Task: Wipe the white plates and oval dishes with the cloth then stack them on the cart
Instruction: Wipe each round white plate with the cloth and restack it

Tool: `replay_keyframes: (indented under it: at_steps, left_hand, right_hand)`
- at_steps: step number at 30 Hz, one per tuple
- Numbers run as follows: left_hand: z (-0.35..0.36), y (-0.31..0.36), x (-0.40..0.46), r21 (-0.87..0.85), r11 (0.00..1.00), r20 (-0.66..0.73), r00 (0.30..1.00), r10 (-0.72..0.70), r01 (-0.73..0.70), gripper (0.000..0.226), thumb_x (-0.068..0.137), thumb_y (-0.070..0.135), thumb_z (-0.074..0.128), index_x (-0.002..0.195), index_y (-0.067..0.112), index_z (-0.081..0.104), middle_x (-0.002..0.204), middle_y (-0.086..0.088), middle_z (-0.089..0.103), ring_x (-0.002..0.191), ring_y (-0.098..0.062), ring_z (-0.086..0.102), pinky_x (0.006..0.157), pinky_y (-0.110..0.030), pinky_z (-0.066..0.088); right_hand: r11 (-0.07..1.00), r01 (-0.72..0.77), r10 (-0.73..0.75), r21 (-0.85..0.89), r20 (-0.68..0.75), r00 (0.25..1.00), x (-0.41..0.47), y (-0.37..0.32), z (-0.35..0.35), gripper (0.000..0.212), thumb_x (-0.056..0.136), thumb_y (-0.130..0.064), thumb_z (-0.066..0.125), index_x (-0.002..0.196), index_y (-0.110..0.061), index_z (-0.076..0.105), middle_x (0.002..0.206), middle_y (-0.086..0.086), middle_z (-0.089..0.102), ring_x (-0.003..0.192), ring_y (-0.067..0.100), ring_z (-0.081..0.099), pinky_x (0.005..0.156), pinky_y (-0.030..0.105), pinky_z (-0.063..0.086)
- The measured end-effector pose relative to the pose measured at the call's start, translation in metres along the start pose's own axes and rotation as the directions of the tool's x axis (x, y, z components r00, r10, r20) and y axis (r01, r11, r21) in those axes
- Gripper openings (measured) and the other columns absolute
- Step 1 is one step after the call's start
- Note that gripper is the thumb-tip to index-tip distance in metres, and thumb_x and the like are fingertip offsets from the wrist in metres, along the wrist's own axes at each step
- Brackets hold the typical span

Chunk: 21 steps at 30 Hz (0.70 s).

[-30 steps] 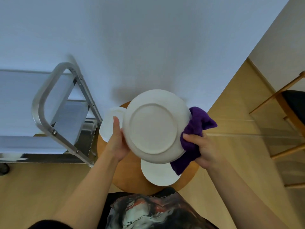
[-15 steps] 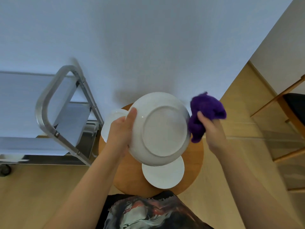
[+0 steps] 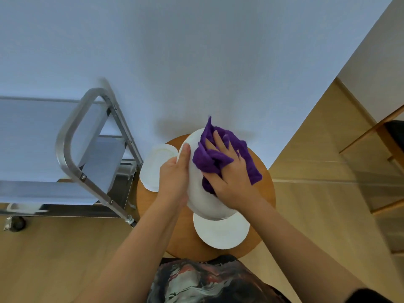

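Observation:
My left hand (image 3: pixel 175 178) grips the left rim of a white plate (image 3: pixel 197 196), held tilted above the round wooden table (image 3: pixel 265 193) with its underside toward me. My right hand (image 3: pixel 229 173) presses a purple cloth (image 3: pixel 216 158) flat against that underside, fingers spread over the cloth. A white oval dish (image 3: pixel 154 167) lies on the table's left side, partly behind my left hand. Another round white plate (image 3: pixel 220 234) lies on the table's near side, below the held plate.
A metal cart (image 3: pixel 72 154) with a tubular handle and grey shelves stands to the left of the table, against the pale wall. A wooden chair (image 3: pixel 384 136) stands at the right edge. Wooden floor surrounds the table.
My right hand has brought the purple cloth from beside the plate's right edge onto its underside. My left hand has shifted its grip on the left rim and the plate tilted further.

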<state>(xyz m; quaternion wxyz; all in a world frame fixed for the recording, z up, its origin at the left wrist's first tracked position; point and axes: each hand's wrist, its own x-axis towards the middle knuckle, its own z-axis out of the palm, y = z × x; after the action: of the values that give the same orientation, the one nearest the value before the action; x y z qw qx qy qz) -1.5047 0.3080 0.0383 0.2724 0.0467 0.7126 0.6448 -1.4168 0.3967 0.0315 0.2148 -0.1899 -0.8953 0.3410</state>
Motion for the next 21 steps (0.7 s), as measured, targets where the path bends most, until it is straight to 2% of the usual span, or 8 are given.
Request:
replay_keyframes:
  at_steps: [5, 8, 10, 13, 16, 18, 20, 21]
  left_hand:
    - [-0.003, -0.007, 0.009, -0.033, 0.998, -0.028, 0.998, -0.063, 0.062, 0.041, 0.09, 0.06, 0.043, 0.084, 0.024, 0.062, 0.086, -0.002, 0.07, 0.084, -0.023, 0.066, 0.07, -0.035, 0.055]
    - [-0.006, -0.009, 0.01, -0.066, 0.995, 0.007, 0.997, -0.08, 0.08, 0.042, 0.089, 0.061, 0.045, 0.085, 0.024, 0.064, 0.088, -0.002, 0.071, 0.09, -0.025, 0.066, 0.079, -0.042, 0.055]
    - [-0.007, -0.011, 0.01, -0.091, 0.993, 0.054, 0.996, -0.065, 0.07, 0.043, 0.088, 0.06, 0.046, 0.09, 0.022, 0.065, 0.096, -0.004, 0.071, 0.097, -0.027, 0.065, 0.09, -0.049, 0.052]
    - [-0.007, -0.01, 0.009, -0.081, 0.995, 0.096, 0.994, -0.051, 0.059, 0.04, 0.088, 0.061, 0.046, 0.091, 0.025, 0.063, 0.1, -0.003, 0.07, 0.1, -0.027, 0.063, 0.093, -0.051, 0.05]
    - [-0.005, -0.006, 0.008, -0.072, 0.997, 0.097, 0.995, -0.03, 0.037, 0.038, 0.09, 0.06, 0.044, 0.084, 0.026, 0.061, 0.09, 0.0, 0.069, 0.092, -0.023, 0.063, 0.085, -0.045, 0.052]
    - [-0.003, -0.008, 0.009, 0.038, 0.997, 0.09, 0.994, 0.067, -0.071, 0.043, 0.09, 0.057, 0.045, 0.082, 0.019, 0.062, 0.084, -0.004, 0.067, 0.084, -0.024, 0.062, 0.077, -0.042, 0.051]
    - [0.0, -0.01, 0.002, 0.23, 0.931, 0.094, 0.959, 0.269, -0.283, 0.051, 0.09, 0.053, 0.046, 0.086, 0.004, 0.062, 0.082, -0.016, 0.064, 0.076, -0.031, 0.06, 0.072, -0.044, 0.051]
    - [0.002, -0.014, -0.001, 0.339, 0.81, 0.142, 0.878, 0.458, -0.478, 0.051, 0.089, 0.05, 0.048, 0.088, 0.0, 0.059, 0.077, -0.019, 0.062, 0.07, -0.033, 0.059, 0.066, -0.043, 0.052]
  right_hand:
    - [0.994, 0.041, -0.05, 0.1, 0.089, 0.995, -0.037, 0.013, 0.009, 0.061, 0.092, -0.034, 0.05, 0.14, -0.049, 0.016, 0.155, -0.012, 0.022, 0.144, 0.011, 0.017, 0.114, 0.051, 0.022]
    - [0.966, 0.222, -0.211, -0.131, 0.096, 0.973, -0.052, 0.037, 0.0, 0.059, 0.089, -0.031, 0.048, 0.144, -0.033, 0.027, 0.151, -0.011, 0.023, 0.141, 0.014, 0.019, 0.111, 0.044, 0.022]
    - [0.941, 0.239, -0.236, -0.237, 0.043, 0.971, -0.054, 0.053, -0.01, 0.058, 0.084, -0.029, 0.045, 0.142, -0.021, 0.039, 0.148, -0.001, 0.032, 0.138, 0.022, 0.028, 0.105, 0.044, 0.03]
    - [0.953, 0.103, -0.13, -0.286, -0.076, 0.989, -0.051, 0.069, -0.017, 0.057, 0.084, -0.028, 0.043, 0.14, -0.015, 0.044, 0.148, 0.006, 0.037, 0.137, 0.024, 0.03, 0.102, 0.04, 0.033]
    - [0.989, -0.151, 0.15, 0.002, -0.113, 0.982, -0.039, 0.07, -0.015, 0.044, 0.087, -0.017, 0.049, 0.131, -0.02, 0.053, 0.137, 0.003, 0.052, 0.127, 0.014, 0.045, 0.099, 0.024, 0.038]
    - [0.857, -0.427, 0.48, 0.29, -0.145, 0.865, -0.027, 0.065, -0.017, 0.017, 0.087, -0.016, 0.048, 0.099, -0.021, 0.059, 0.094, 0.001, 0.064, 0.091, 0.019, 0.059, 0.072, 0.025, 0.048]
    - [0.515, -0.59, 0.773, 0.622, -0.04, 0.633, -0.018, 0.066, -0.024, 0.014, 0.082, -0.019, 0.05, 0.091, -0.014, 0.059, 0.081, 0.006, 0.062, 0.083, 0.025, 0.061, 0.068, 0.032, 0.048]
    - [0.329, -0.575, 0.824, 0.749, 0.07, 0.562, -0.018, 0.066, -0.028, 0.018, 0.08, -0.022, 0.054, 0.093, -0.013, 0.062, 0.085, 0.007, 0.064, 0.085, 0.025, 0.062, 0.071, 0.034, 0.05]
